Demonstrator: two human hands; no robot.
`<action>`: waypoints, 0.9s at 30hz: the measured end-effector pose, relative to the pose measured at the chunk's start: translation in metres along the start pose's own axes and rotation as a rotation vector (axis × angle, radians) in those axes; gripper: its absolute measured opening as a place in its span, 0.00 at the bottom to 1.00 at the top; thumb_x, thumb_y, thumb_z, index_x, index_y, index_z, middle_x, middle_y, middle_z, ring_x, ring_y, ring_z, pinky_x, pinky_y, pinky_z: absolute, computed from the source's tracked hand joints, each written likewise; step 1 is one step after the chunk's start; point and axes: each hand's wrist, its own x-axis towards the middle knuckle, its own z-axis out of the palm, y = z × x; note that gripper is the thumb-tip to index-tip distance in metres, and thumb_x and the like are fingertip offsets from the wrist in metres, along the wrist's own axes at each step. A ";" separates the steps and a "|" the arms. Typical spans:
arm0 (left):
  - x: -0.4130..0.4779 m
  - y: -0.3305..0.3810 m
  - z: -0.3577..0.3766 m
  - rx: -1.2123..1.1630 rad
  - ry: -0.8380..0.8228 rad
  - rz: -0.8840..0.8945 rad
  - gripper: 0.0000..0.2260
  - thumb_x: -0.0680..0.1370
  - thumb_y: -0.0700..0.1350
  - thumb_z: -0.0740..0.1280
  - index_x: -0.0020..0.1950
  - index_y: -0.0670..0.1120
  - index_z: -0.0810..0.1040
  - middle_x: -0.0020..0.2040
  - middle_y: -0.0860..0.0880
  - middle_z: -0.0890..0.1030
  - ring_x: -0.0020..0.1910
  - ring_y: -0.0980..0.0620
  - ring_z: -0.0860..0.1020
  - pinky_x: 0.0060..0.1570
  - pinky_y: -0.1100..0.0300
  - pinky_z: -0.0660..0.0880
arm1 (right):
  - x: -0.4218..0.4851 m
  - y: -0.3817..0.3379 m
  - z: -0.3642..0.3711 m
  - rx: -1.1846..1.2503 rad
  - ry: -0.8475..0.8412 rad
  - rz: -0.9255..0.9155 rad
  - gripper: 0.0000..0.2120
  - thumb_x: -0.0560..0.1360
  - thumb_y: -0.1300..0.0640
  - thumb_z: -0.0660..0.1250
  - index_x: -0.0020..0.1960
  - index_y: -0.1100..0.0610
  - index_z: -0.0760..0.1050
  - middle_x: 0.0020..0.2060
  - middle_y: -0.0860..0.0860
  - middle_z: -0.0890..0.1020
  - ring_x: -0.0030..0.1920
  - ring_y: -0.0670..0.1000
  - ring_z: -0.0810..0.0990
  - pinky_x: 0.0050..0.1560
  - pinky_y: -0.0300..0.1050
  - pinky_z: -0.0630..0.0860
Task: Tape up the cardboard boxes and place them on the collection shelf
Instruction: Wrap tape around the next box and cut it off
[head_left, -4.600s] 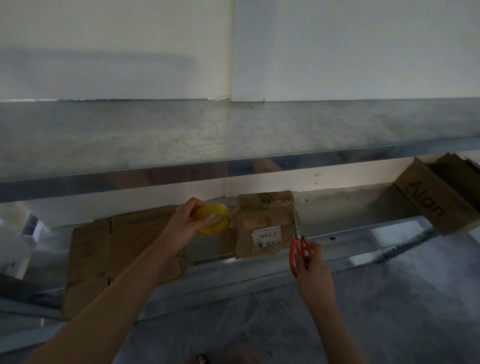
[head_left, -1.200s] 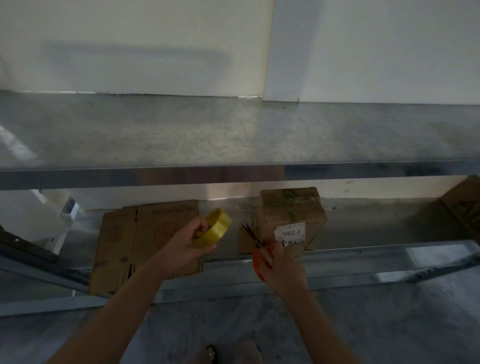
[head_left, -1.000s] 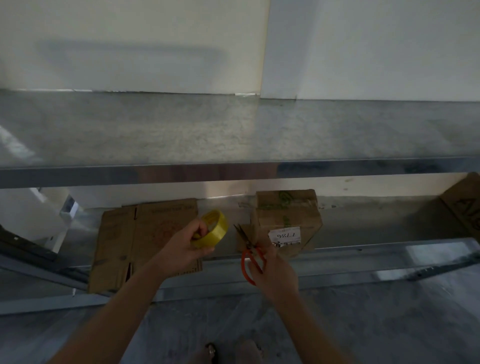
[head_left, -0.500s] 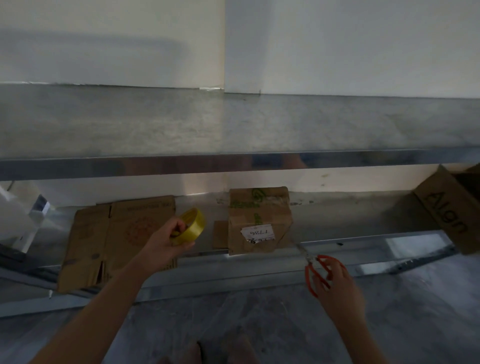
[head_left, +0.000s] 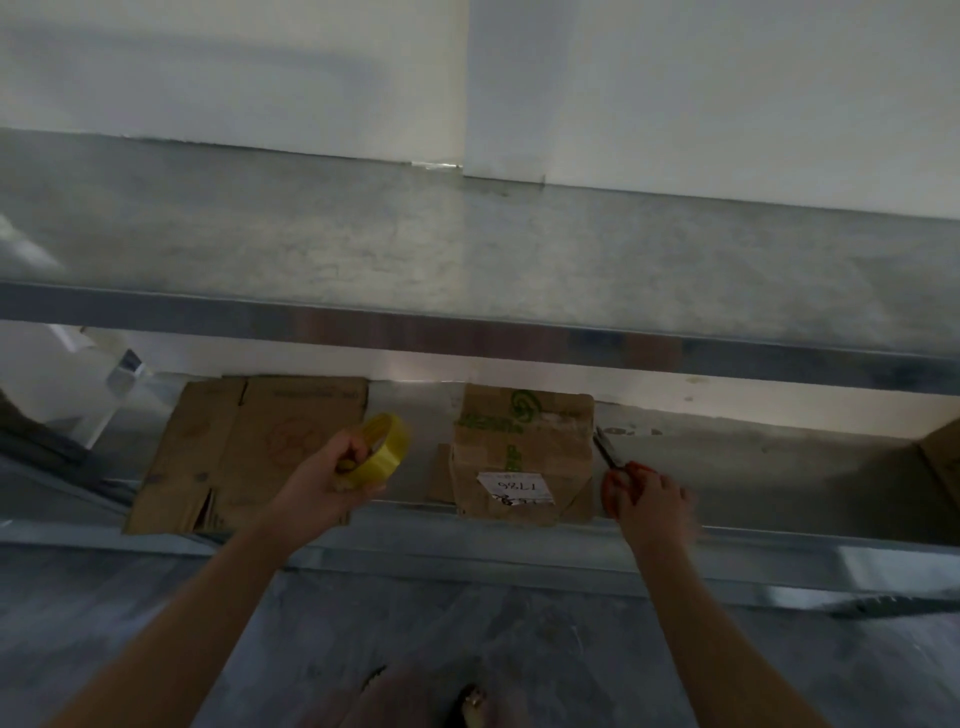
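Observation:
A small closed cardboard box (head_left: 522, 447) with green print and a white label stands on the lower metal shelf (head_left: 727, 540). My left hand (head_left: 324, 480) grips a yellow tape roll (head_left: 382, 452) just left of the box. My right hand (head_left: 647, 499) holds orange-handled scissors (head_left: 615, 467) at the box's right side, with the blades pointing up toward its top right corner.
A flattened cardboard box (head_left: 249, 454) lies on the lower shelf to the left. Another cardboard box (head_left: 943, 462) shows at the far right edge. The upper shelf (head_left: 467, 249) spans the view above. My feet (head_left: 415, 696) stand on the grey floor.
My right hand has carried the scissors from the box's left side, out to the right, and back up against the box's right edge. The tape roll stays left of the box.

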 end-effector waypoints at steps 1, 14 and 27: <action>0.000 0.001 0.000 0.004 0.005 -0.012 0.21 0.72 0.36 0.73 0.39 0.56 0.65 0.38 0.60 0.72 0.34 0.61 0.68 0.34 0.68 0.64 | -0.001 -0.003 -0.001 -0.009 -0.005 0.006 0.23 0.78 0.44 0.61 0.70 0.50 0.68 0.65 0.54 0.72 0.65 0.58 0.69 0.61 0.55 0.70; -0.001 0.002 -0.032 0.109 -0.097 0.150 0.19 0.70 0.38 0.76 0.42 0.53 0.67 0.42 0.63 0.73 0.38 0.64 0.70 0.36 0.70 0.63 | -0.149 -0.023 -0.018 0.166 0.362 -0.219 0.19 0.76 0.46 0.61 0.62 0.54 0.74 0.60 0.56 0.77 0.60 0.61 0.74 0.56 0.59 0.74; -0.022 -0.032 -0.085 0.271 -0.259 0.342 0.15 0.69 0.52 0.72 0.44 0.62 0.65 0.42 0.66 0.70 0.47 0.61 0.72 0.74 0.58 0.45 | -0.224 -0.222 -0.017 0.590 -0.030 -0.595 0.29 0.74 0.38 0.64 0.69 0.54 0.69 0.63 0.50 0.75 0.64 0.49 0.72 0.64 0.46 0.71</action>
